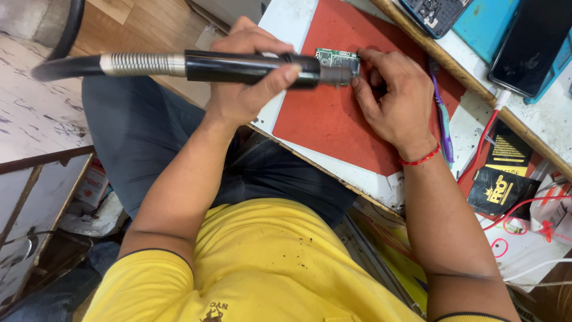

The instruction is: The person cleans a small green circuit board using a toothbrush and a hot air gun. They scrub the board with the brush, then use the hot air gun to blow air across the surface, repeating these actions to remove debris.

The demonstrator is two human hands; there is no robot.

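A white workbench (381,179) fills the upper right, seen from above a seated person in a yellow shirt (262,268). On it lies a red mat (328,119), at about one o'clock from the person's chest. The left hand (244,77) is clenched around a black hot-air wand (238,67) with a hose running off to nine o'clock. Its nozzle touches a small green circuit board (337,58) at the mat's top edge. The right hand (396,95) pinches the board's right end. A purple toothbrush (442,119) lies just right of that hand.
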